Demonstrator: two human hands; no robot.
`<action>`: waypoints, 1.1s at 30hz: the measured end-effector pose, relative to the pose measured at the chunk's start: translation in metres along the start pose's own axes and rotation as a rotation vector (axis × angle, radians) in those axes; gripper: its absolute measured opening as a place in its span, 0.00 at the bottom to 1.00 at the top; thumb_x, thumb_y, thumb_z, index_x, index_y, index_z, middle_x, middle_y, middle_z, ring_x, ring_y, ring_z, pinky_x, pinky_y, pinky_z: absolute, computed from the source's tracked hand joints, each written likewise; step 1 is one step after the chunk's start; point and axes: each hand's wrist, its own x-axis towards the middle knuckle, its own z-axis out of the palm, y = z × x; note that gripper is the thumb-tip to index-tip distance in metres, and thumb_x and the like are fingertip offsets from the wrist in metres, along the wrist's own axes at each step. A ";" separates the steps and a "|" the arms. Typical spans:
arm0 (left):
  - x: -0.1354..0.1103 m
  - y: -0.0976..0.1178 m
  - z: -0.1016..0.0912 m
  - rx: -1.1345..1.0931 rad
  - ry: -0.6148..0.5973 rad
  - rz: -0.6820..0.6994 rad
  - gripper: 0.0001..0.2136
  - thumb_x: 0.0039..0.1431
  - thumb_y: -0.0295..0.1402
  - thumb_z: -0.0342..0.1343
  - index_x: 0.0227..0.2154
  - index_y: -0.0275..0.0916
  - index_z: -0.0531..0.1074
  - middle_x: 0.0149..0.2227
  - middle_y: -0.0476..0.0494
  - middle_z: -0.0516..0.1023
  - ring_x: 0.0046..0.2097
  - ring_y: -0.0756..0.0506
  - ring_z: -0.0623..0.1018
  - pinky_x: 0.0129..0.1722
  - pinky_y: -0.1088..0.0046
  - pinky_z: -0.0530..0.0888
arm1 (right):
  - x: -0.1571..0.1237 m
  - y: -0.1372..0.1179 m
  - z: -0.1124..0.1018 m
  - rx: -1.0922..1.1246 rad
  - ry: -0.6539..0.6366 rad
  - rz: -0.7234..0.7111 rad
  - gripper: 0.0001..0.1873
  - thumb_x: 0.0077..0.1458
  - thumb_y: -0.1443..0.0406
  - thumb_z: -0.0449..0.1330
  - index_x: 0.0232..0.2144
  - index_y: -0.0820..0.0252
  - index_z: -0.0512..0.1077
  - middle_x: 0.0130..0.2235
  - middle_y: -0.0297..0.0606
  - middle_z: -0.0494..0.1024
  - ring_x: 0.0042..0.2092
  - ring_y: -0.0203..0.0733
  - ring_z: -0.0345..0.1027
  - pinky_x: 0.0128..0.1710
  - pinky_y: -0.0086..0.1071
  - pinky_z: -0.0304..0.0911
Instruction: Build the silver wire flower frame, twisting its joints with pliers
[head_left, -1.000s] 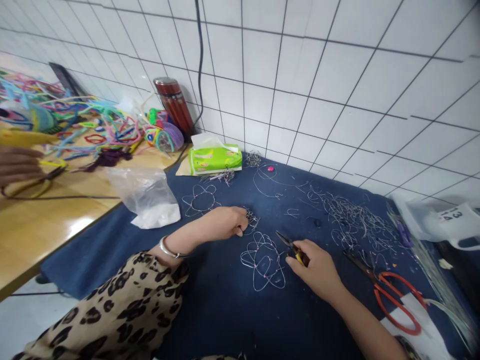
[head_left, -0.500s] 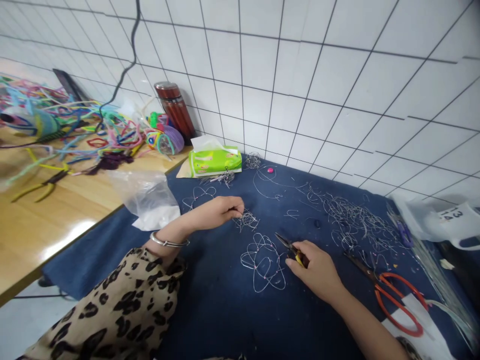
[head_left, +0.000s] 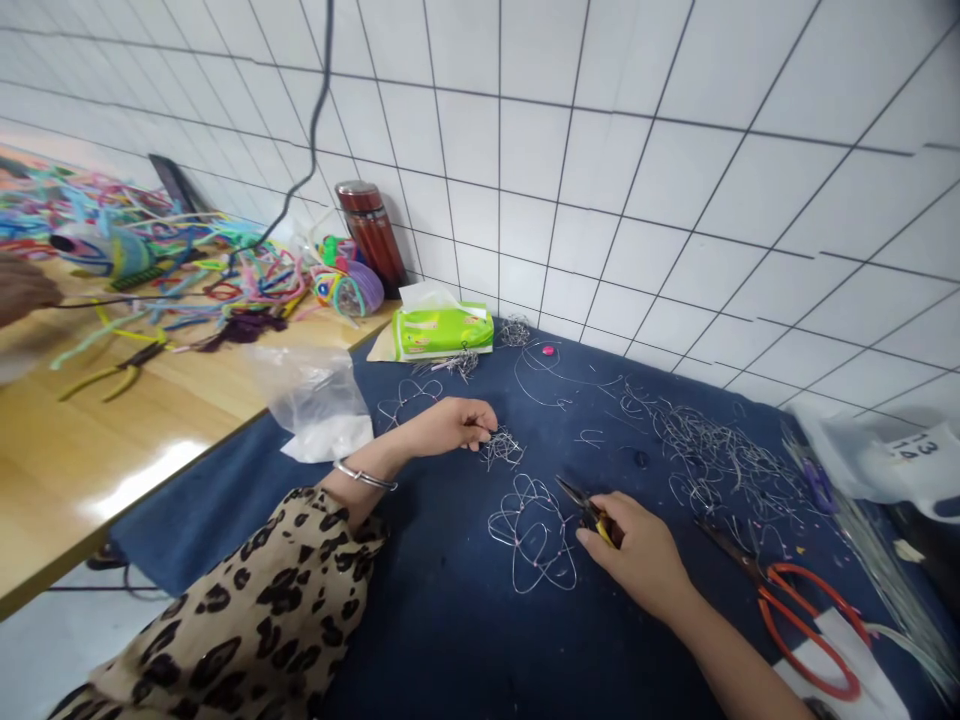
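My left hand (head_left: 461, 424) is at a small tangled pile of short wire pieces (head_left: 504, 450), fingertips pinched together at its left edge; whatever lies between them is too small to make out. In my right hand (head_left: 637, 545) is a pair of pliers (head_left: 592, 508) with dark jaws and yellow handles, pointing up and left. Just left of the jaws, a looped wire flower shape (head_left: 516, 566) with tiny pink beads lies flat on the dark blue cloth (head_left: 442, 640). A similar wire shape (head_left: 418, 388) sits behind my left wrist, partly covered.
Red-handled scissors (head_left: 814, 630) and a large heap of bent wire (head_left: 705, 450) lie on the right. At the back stand a green tissue pack (head_left: 442, 332) and a red thermos (head_left: 373, 240). Another person's hand (head_left: 26, 290) shows at the far left, near yellow-handled pliers (head_left: 112, 372).
The view has shifted slightly, so everything sits a little further right and lower. Another person's hand has come in at the left edge. My hands stay at nearly the same places.
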 end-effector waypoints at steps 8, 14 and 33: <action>-0.002 0.011 0.008 -0.057 0.030 0.021 0.09 0.55 0.28 0.48 0.39 0.35 0.67 0.31 0.45 0.74 0.33 0.49 0.76 0.32 0.74 0.72 | -0.001 0.002 -0.002 0.102 0.028 -0.004 0.12 0.50 0.57 0.54 0.36 0.57 0.68 0.31 0.33 0.69 0.29 0.36 0.62 0.31 0.30 0.58; -0.017 0.050 0.053 0.273 0.210 0.344 0.10 0.59 0.25 0.44 0.37 0.37 0.71 0.35 0.44 0.75 0.34 0.49 0.75 0.38 0.70 0.73 | -0.009 -0.004 -0.012 0.292 0.125 0.021 0.10 0.54 0.58 0.51 0.28 0.58 0.64 0.25 0.31 0.66 0.27 0.34 0.59 0.28 0.27 0.57; -0.034 0.076 0.103 0.373 0.064 0.586 0.11 0.58 0.23 0.44 0.41 0.38 0.68 0.35 0.44 0.74 0.35 0.49 0.75 0.34 0.76 0.73 | -0.019 -0.027 -0.009 0.212 0.043 -0.098 0.08 0.54 0.62 0.51 0.28 0.59 0.66 0.26 0.31 0.66 0.28 0.34 0.60 0.29 0.27 0.55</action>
